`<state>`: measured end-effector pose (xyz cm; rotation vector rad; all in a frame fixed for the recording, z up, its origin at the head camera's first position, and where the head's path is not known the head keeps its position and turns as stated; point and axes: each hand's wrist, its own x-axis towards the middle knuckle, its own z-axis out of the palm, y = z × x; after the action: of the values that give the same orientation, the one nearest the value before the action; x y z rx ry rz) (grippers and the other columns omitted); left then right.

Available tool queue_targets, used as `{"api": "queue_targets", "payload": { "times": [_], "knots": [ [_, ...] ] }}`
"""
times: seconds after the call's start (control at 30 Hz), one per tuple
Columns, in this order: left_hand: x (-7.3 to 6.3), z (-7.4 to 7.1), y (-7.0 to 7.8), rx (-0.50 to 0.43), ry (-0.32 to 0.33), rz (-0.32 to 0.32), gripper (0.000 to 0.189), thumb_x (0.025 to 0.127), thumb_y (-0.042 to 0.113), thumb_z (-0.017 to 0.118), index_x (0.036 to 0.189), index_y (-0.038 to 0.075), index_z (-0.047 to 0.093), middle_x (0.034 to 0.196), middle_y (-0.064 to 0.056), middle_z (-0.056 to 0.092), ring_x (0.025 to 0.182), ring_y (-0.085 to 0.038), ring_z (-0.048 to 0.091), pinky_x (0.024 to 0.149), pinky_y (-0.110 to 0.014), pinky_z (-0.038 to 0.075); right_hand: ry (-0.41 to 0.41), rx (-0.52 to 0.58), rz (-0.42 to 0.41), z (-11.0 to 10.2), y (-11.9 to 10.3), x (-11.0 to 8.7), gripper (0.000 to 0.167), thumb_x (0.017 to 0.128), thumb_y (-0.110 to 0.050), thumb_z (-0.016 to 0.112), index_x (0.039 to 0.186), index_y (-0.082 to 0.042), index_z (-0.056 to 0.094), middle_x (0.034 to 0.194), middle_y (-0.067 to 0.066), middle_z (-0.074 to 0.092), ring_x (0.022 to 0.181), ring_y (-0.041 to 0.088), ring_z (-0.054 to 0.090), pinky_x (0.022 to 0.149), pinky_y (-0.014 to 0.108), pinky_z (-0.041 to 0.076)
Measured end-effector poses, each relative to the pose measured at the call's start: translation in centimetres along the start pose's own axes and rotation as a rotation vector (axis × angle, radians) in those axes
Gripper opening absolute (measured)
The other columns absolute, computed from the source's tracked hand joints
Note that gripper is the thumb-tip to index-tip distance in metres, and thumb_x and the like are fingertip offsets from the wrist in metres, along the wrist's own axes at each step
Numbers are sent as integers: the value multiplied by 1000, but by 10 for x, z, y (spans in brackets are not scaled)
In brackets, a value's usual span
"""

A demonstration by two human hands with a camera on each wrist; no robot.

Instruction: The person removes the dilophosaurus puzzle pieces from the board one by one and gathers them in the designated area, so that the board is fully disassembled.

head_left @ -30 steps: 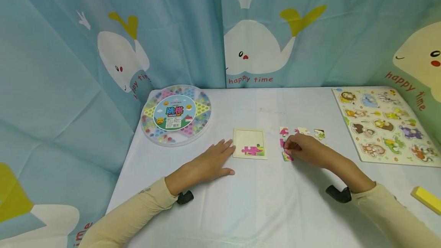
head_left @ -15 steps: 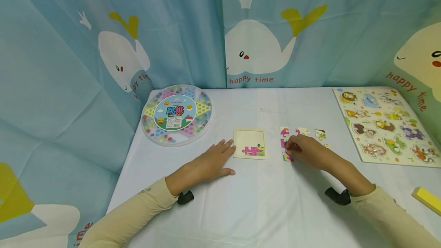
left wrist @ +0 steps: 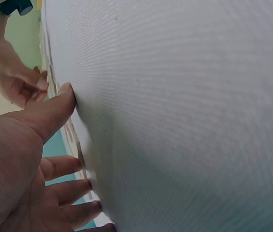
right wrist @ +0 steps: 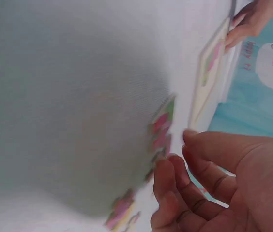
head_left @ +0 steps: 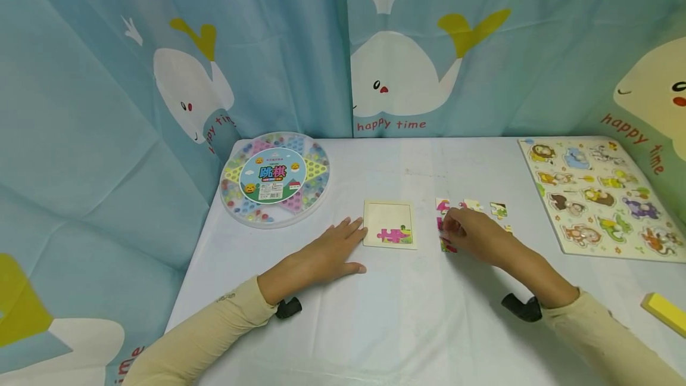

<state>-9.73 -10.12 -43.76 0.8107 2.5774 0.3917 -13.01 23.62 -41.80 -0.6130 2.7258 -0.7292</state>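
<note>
My left hand (head_left: 334, 250) lies flat on the table with its fingers spread. Its fingertips touch the left edge of a square wooden puzzle tray (head_left: 373, 208). Joined pink and green pieces (head_left: 393, 235) sit in the tray's lower right corner. My right hand (head_left: 471, 232) hovers over loose jigsaw pieces to the right of the tray. In the right wrist view its thumb and loosely bent fingers (right wrist: 164, 176) stand apart, and nothing shows between them. Below them lie pink and green jigsaw pieces (right wrist: 161, 126), blurred. The hand partly hides several pieces in the head view.
A round Chinese checkers box (head_left: 316, 198) stands at the back left. On the right lies an animal peg puzzle board (head_left: 581, 237), with a yellow block (head_left: 664, 312) nearer the front. Another jigsaw piece (head_left: 498, 210) lies behind the right hand. A whale-print curtain (head_left: 300, 76) borders the table.
My right hand has shifted very slightly left over the loose pieces, its fingertips now lying differently above them. My left hand and the tray keep their places.
</note>
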Motion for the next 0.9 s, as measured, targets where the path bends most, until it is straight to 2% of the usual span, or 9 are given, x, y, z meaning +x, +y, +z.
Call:
{"api": "queue_targets", "payload": {
  "times": [0.1,0.23,0.33,0.47,0.67,0.9],
  "knots": [
    [-1,-1,0,-7,-3,-2,83,103,49,66,167,9,30,177,-9,17,164,-32,14,130,-53,22,14,22,-30,0,-9,4,10,97,-4,72,105,-2,66,92,3,67,84,17,61,70,32,53],
    [-1,-1,1,-14,-5,-4,84,103,48,66,167,9,29,177,-9,16,164,-32,13,130,-52,21,8,65,-49,3,-24,13,22,98,-2,69,119,5,66,105,11,69,93,23,64,78,39,55],
    [0,0,0,-18,-4,-4,84,103,48,66,167,9,29,177,-9,16,164,-32,12,130,-52,21,3,83,-61,10,-34,20,27,98,-1,69,124,6,65,110,14,69,97,25,65,81,41,56],
    [-1,-1,1,-24,-6,-5,83,103,48,65,167,10,29,177,-9,16,164,-32,12,130,-53,20,-6,79,-90,21,-47,29,25,98,-1,70,122,5,66,107,12,69,95,24,65,83,41,57],
    [-1,-1,0,-16,1,2,82,103,48,65,167,9,30,177,-10,18,164,-33,14,130,-53,21,-35,47,-52,39,-61,39,25,97,-9,76,119,0,67,98,8,67,86,19,62,80,35,58],
    [-1,-1,0,-11,10,11,82,103,48,65,166,8,31,177,-10,18,163,-34,15,129,-54,23,-52,-5,-71,47,-68,40,26,94,-8,80,115,-1,66,100,8,62,87,19,64,82,35,61]
  ]
}}
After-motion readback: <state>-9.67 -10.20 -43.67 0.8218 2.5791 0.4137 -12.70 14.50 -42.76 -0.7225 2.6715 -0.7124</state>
